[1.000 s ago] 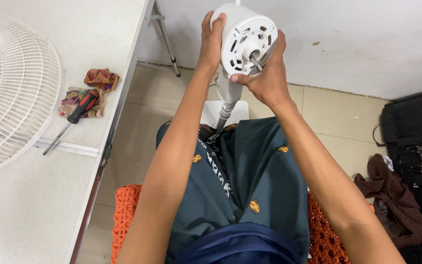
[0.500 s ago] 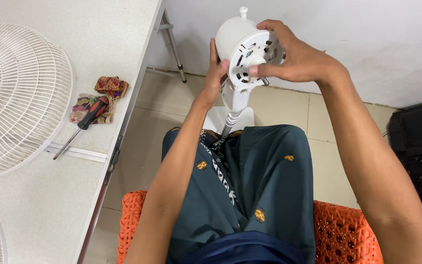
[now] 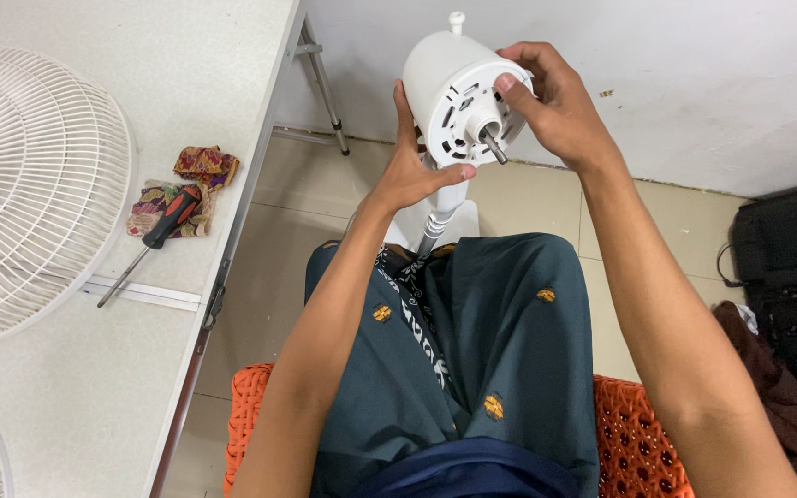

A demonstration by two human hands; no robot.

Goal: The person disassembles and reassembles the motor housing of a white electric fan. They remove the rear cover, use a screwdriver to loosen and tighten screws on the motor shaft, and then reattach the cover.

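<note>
My right hand [image 3: 560, 111] has slid from under the motor [image 3: 461, 97] to its three o'clock side; my left hand [image 3: 414, 171] dropped to seven o'clock, shaft [image 3: 493, 146] now uncovered.

Both forearms are bare, with no sleeves, watch or rings showing. At the lower centre of the frame the person wears a dark teal garment [image 3: 491, 341] dotted with small orange motifs, with a black-and-white patterned strip down its front and a navy band below.

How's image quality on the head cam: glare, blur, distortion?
Head view: even, soft light, no glare; fan motor housing, left hand and right hand sharp; wide-angle stretch at the edges, curving the fan grille and table.
</note>
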